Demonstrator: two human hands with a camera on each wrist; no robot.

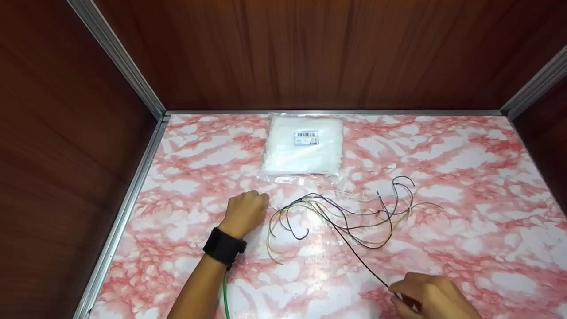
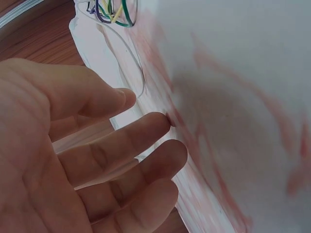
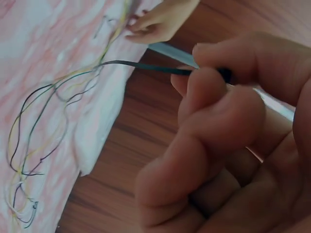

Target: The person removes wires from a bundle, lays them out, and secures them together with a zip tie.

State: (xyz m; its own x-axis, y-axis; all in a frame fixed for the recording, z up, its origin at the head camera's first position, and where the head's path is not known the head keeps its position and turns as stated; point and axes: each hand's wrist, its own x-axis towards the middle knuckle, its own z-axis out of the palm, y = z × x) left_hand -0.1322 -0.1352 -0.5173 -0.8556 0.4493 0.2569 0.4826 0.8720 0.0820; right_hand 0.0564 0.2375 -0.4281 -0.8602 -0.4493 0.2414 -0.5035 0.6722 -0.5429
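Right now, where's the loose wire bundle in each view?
Head: wire bundle mid-table, between left hand and right hand, which pinches one dark strand.
Left wrist: only coloured loops at top edge.
Right wrist: strands on the left.
Shared landmark: pink marbled tabletop.

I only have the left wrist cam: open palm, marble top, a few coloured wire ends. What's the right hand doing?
Observer: The right hand pinches the end of a dark wire between thumb and fingers.
Operator: Where does that wire run?
Observer: Up from the near edge into a loose tangle of black and yellow wires mid-table.
Operator: Left hand touching the tangle?
Observer: The head view shows the left hand resting just left of it; contact cannot be told.
Operator: Anything else there?
Observer: A clear bag of white contents lies by the back wall.
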